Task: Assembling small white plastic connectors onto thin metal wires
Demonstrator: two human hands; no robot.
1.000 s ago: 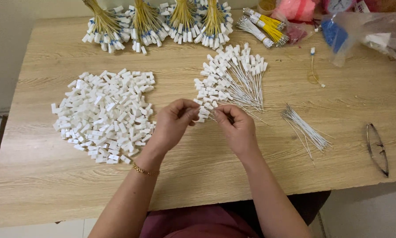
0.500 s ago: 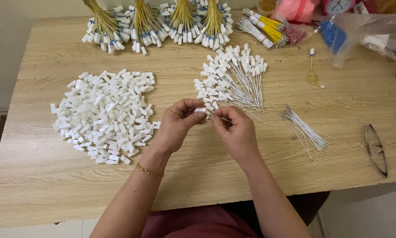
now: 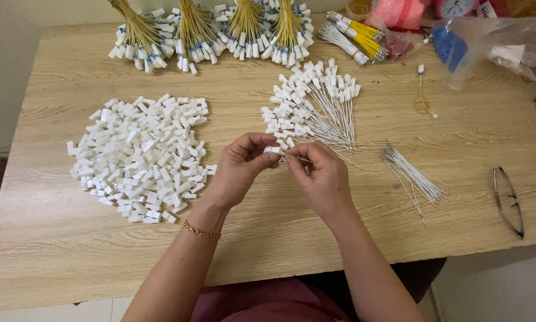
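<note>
My left hand (image 3: 239, 167) pinches a small white plastic block (image 3: 272, 149) between thumb and fingers. My right hand (image 3: 323, 176) holds a thin white wire (image 3: 302, 158) with its tip at that block. Both hands meet over the middle of the wooden table (image 3: 268, 250). Left of them lies a big heap of loose white blocks (image 3: 139, 156). Just behind the hands is a pile of wires with white blocks on their ends (image 3: 313, 104). A small bunch of bare white wires (image 3: 412, 176) lies to the right.
Several bound bundles with yellow stems and white-blue ends (image 3: 214, 30) line the far edge. Yellow-wrapped bundles (image 3: 354, 37), a clear plastic bag (image 3: 506, 48) and pink items sit at the back right. A single yellow wire piece (image 3: 423, 95) and eyeglasses (image 3: 509, 200) lie on the right.
Both hands lifted slightly and drew together, bringing the wire tip up to the white block. The piles have not moved.
</note>
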